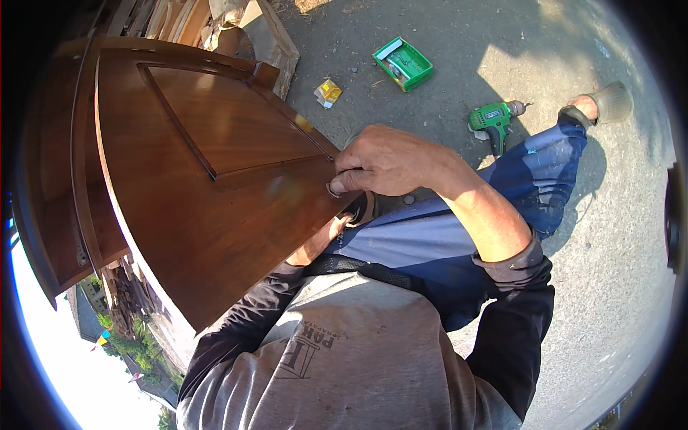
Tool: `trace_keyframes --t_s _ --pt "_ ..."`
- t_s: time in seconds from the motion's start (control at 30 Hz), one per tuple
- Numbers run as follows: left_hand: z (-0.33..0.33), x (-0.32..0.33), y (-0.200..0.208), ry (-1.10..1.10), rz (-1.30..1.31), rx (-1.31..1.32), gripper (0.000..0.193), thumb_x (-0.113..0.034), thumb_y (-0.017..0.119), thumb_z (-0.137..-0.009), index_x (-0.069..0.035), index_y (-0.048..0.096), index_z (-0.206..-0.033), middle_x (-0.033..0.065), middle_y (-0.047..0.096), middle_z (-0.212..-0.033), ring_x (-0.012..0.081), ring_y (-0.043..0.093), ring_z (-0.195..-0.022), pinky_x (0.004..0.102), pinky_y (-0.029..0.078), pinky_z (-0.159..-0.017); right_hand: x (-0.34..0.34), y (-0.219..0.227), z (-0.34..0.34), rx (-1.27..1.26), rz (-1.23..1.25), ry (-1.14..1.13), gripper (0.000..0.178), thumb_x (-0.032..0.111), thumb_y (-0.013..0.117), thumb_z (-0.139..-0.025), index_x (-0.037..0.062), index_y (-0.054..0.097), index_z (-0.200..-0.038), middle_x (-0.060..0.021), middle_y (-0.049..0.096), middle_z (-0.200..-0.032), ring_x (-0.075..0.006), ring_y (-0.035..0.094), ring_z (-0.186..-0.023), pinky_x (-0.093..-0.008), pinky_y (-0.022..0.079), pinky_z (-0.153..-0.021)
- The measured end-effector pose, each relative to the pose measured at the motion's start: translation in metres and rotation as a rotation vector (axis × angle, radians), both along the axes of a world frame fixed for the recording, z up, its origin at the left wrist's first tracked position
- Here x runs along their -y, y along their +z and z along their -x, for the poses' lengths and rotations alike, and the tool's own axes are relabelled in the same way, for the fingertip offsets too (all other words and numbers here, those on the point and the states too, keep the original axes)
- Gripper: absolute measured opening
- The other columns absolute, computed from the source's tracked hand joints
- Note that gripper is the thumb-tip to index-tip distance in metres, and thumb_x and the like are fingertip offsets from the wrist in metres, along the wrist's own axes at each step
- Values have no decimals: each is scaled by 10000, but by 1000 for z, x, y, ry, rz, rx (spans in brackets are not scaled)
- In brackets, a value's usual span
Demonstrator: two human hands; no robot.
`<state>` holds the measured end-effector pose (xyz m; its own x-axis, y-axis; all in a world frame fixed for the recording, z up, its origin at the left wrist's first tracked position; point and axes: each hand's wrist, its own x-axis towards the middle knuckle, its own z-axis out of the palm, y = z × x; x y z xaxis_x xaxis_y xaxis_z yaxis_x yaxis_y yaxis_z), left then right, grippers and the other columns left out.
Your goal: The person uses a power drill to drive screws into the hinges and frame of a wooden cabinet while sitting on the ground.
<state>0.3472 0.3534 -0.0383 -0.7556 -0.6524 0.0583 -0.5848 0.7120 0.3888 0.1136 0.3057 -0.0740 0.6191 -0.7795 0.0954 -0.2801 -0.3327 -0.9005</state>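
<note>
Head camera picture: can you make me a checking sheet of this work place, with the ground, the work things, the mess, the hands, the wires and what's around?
Surface: gray ground, partly sunlit, partly shaded.
Job's things: brown wooden panel with a recessed, framed middle.
Clutter: green drill, green tray holding small bits and a small yellow box, all on the ground.
Right hand: thumb and fingers at the panel's edge, by a small round piece, too small to identify.
Left hand: mostly hidden behind the panel.
Cables: nothing seen.
Surroundings: wood pieces, upper left; greenery, lower left.
</note>
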Motion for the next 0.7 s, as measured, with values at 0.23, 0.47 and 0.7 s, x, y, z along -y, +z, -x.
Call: trace_keyframes --t_s 0.23,0.47,0.7 --pt "1 2 -2 -13 7 -25 332 -262 723 -906 -140 700 -1214 122 686 -1122 290 658 -1010 424 520 -867 2 1 -7 214 -969 -2 413 310 614 -1015 -52 694 -833 -89 625 -638 -143 600 -514 -293 461 -479" --pt "-3 15 -2 11 -16 -113 337 -250 696 -920 -119 677 -1231 122 657 -1190 285 628 -1092 427 496 -918 -1 23 21 -84 -451 -5 251 239 651 -968 1 715 -918 -88 674 -739 -177 676 -651 -370 521 -639" --pt "-2 20 -24 76 126 -325 525 -360 785 -837 -2 608 -1178 119 633 -950 283 635 -921 450 436 -967 -27 11 10 -319 812 -267 257 176 627 -795 62 705 -1012 -66 641 -883 -230 638 -815 -392 516 -783"
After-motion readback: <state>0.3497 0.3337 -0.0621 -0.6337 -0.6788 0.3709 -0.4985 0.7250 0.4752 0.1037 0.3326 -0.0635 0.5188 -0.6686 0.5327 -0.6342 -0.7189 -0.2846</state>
